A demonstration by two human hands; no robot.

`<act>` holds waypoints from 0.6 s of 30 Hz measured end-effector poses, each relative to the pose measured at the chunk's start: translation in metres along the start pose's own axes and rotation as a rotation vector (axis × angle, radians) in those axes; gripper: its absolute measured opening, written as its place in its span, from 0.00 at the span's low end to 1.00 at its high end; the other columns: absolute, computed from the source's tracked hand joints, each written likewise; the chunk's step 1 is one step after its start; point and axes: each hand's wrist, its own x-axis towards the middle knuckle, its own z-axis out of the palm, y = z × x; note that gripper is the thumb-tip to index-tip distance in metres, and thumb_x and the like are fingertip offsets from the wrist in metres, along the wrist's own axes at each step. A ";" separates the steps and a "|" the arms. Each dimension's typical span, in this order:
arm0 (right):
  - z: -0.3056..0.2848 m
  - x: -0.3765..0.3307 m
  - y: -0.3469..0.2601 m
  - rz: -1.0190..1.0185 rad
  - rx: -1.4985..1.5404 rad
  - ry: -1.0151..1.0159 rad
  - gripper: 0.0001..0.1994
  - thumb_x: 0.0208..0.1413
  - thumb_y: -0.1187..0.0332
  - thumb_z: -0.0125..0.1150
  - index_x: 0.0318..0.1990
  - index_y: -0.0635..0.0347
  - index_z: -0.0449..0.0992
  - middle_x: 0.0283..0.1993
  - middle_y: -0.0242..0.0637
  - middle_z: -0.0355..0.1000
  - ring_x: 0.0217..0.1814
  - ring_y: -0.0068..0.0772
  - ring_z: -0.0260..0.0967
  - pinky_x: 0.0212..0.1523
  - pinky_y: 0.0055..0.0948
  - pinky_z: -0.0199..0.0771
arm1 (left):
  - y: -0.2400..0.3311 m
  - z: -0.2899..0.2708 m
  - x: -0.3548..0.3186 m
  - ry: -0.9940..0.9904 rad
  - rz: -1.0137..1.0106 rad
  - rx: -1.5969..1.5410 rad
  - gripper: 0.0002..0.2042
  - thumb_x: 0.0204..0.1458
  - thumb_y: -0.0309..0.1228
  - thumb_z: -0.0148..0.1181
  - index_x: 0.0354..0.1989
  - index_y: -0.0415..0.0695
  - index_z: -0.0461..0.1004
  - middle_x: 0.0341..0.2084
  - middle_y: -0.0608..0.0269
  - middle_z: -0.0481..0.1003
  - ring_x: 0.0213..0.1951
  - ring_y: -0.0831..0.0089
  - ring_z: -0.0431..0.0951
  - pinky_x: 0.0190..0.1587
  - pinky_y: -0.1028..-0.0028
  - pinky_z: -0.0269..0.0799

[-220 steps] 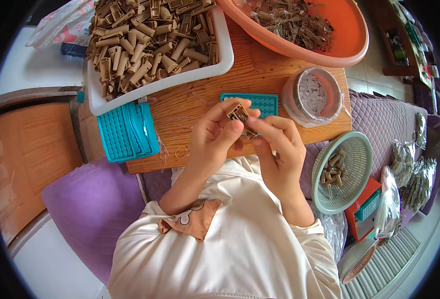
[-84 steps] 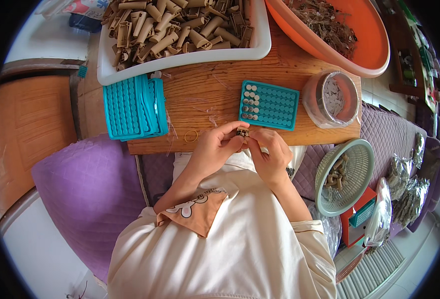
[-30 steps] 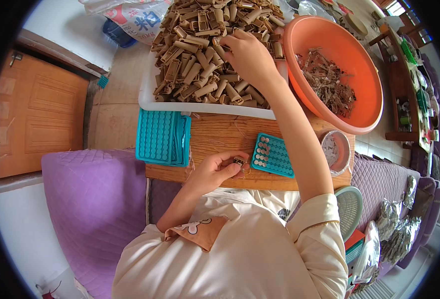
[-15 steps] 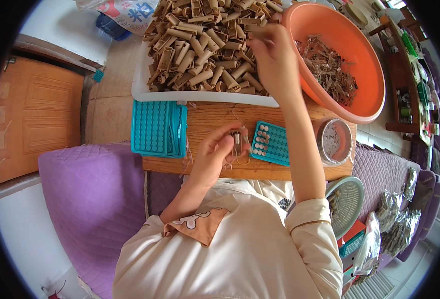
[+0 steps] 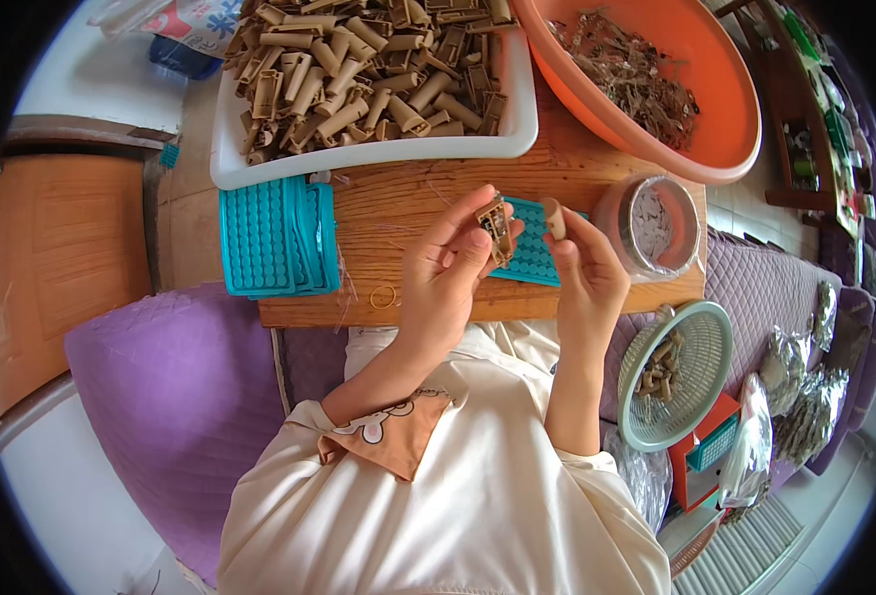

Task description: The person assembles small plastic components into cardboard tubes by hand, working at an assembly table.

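Observation:
Above the wooden table [image 5: 358, 223], my left hand [image 5: 445, 273] grips a small brown casing with metallic parts inside [image 5: 497, 226], its hollow face showing. Just to the right, my right hand [image 5: 588, 273] pinches a tan half-tube plastic shell [image 5: 554, 218] between thumb and fingers. The two pieces are close but apart. Behind both hands lies a teal tray with round pockets [image 5: 535, 260], partly covered by my fingers. A white bin [image 5: 378, 154] at the far side is heaped with similar tan shells [image 5: 344, 84].
Stacked teal trays [image 5: 269, 238] stand left on the table, near a yellow ring [image 5: 383, 297]. An orange basin [image 5: 656, 164] holds thin metal strips. A round tub [image 5: 696, 233] of pale pieces stands at right. Below it, a grey-green basket [image 5: 723, 367] contains tan parts.
My right hand has come back from the white bin with a tan shell, beside my left hand. Metallic parts held in my left hand now sit in a brown casing. The view has shifted.

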 end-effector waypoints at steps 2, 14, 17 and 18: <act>0.003 -0.008 -0.005 0.006 0.128 0.105 0.13 0.53 0.73 0.51 0.45 0.70 0.67 0.38 0.36 0.69 0.37 0.22 0.66 0.40 0.17 0.66 | -0.008 0.008 0.002 -0.015 -0.029 -0.012 0.17 0.54 0.30 0.46 0.52 0.41 0.59 0.42 0.59 0.68 0.43 0.70 0.70 0.46 0.75 0.68; 0.015 0.025 -0.009 -0.204 -0.049 0.308 0.10 0.44 0.78 0.57 0.37 0.65 0.71 0.31 0.37 0.71 0.35 0.25 0.68 0.36 0.21 0.68 | -0.022 -0.008 0.020 0.029 -0.158 -0.237 0.12 0.53 0.30 0.44 0.46 0.43 0.62 0.36 0.62 0.70 0.33 0.73 0.74 0.36 0.74 0.74; 0.034 0.069 -0.012 -0.597 -0.437 0.366 0.10 0.38 0.76 0.59 0.32 0.58 0.74 0.27 0.37 0.71 0.30 0.35 0.67 0.32 0.28 0.66 | -0.018 -0.016 0.019 0.056 -0.153 -0.239 0.11 0.52 0.28 0.45 0.44 0.44 0.63 0.33 0.64 0.70 0.32 0.74 0.72 0.35 0.75 0.73; 0.041 0.085 -0.009 -0.712 -0.494 0.332 0.08 0.37 0.75 0.60 0.30 0.58 0.74 0.26 0.36 0.71 0.30 0.38 0.66 0.35 0.32 0.65 | -0.015 -0.016 0.018 0.107 -0.125 -0.223 0.11 0.51 0.28 0.45 0.43 0.44 0.64 0.32 0.65 0.69 0.31 0.74 0.71 0.34 0.75 0.72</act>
